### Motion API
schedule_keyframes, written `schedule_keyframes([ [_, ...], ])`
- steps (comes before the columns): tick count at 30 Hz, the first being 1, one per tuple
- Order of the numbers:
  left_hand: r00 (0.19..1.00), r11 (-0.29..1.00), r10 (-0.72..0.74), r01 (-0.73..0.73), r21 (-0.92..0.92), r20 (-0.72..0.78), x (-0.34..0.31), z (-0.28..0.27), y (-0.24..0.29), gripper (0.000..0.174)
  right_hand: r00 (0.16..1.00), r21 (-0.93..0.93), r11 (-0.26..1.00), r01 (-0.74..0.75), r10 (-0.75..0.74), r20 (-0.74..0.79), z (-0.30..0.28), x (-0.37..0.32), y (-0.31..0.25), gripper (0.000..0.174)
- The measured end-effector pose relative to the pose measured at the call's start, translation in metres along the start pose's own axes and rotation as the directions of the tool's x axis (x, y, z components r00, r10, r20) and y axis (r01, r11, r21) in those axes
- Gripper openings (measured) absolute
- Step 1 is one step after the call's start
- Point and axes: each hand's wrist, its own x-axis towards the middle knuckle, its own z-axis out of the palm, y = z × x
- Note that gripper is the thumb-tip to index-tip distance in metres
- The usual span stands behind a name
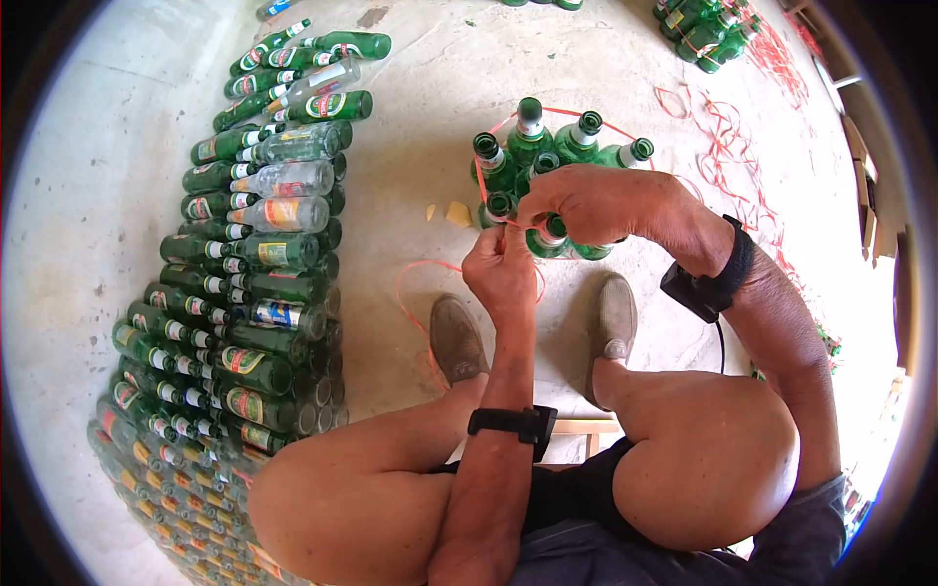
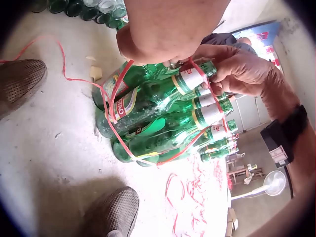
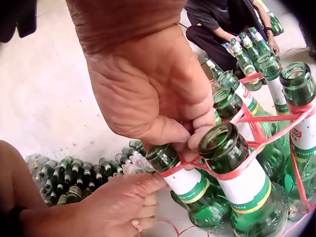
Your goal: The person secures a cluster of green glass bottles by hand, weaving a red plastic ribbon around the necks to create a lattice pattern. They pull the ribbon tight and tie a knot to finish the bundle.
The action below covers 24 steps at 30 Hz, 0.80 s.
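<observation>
Several green glass bottles (image 1: 529, 142) stand upright in a tight cluster on the floor between the person's feet. Red plastic twine (image 3: 269, 119) runs round their necks, and in the left wrist view more twine (image 2: 121, 140) passes over the bottle bodies. The right hand (image 1: 596, 200) reaches over the cluster, its fingers curled and pinching the twine between two near necks. Thumb and fingers of the left hand (image 1: 498, 269) grip the twine right beside the nearest bottle neck (image 3: 162, 157). A loose tail of twine (image 1: 420, 264) trails left across the floor.
Stacked rows of bottles (image 1: 278, 220) line the left side. Another bundle of bottles (image 1: 708, 34) stands at the upper right, near tangled red twine (image 1: 723, 137). The person's shoes (image 1: 457, 337) flank the work. A second person (image 3: 212, 34) sits by more bottles.
</observation>
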Motion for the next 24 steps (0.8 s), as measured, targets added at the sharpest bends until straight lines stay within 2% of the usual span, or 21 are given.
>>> schedule_keyframes([
  [3,1.000,0.999,0.003,-0.004,0.037,0.009,-0.001,0.001,0.002,0.038,0.995,-0.025,0.995,-0.102,0.102,0.019,-0.005,-0.004,-0.014,0.032],
  [5,0.999,0.996,0.026,-0.028,0.080,0.022,0.001,0.000,-0.004,0.040,0.997,-0.100,0.992,-0.073,0.073,-0.002,-0.003,-0.004,-0.016,0.028],
  [9,0.999,0.999,-0.010,0.008,0.052,0.038,0.000,0.002,-0.007,0.042,0.999,-0.188,0.981,-0.039,0.034,-0.029,-0.006,-0.004,-0.019,0.021],
  [12,0.999,0.999,-0.018,0.017,0.031,0.040,0.001,0.003,-0.009,0.042,0.982,-0.423,0.900,0.107,-0.163,-0.098,-0.002,-0.005,-0.014,0.015],
  [15,0.996,0.999,-0.039,0.040,-0.002,0.077,-0.001,0.002,-0.012,0.041,0.995,-0.518,0.855,0.037,-0.079,-0.059,-0.006,-0.003,-0.021,0.011],
  [16,0.994,0.999,-0.040,0.040,-0.004,0.101,0.000,0.001,-0.015,0.041,0.992,-0.539,0.840,0.055,-0.109,-0.069,-0.008,-0.004,-0.021,0.010],
  [18,0.991,0.998,-0.048,0.051,-0.026,0.128,-0.001,0.000,-0.013,0.040,0.982,-0.582,0.808,0.089,-0.170,-0.086,-0.009,-0.006,-0.019,0.009],
  [21,0.987,0.994,-0.058,0.072,-0.087,0.148,-0.006,0.004,-0.004,0.039,0.980,-0.584,0.806,0.092,-0.178,-0.091,-0.011,-0.009,-0.022,0.008],
  [24,0.986,0.987,-0.037,0.061,-0.148,0.160,-0.007,0.005,-0.007,0.038,0.962,-0.521,0.846,0.117,-0.226,-0.152,-0.015,-0.008,-0.022,0.005],
])
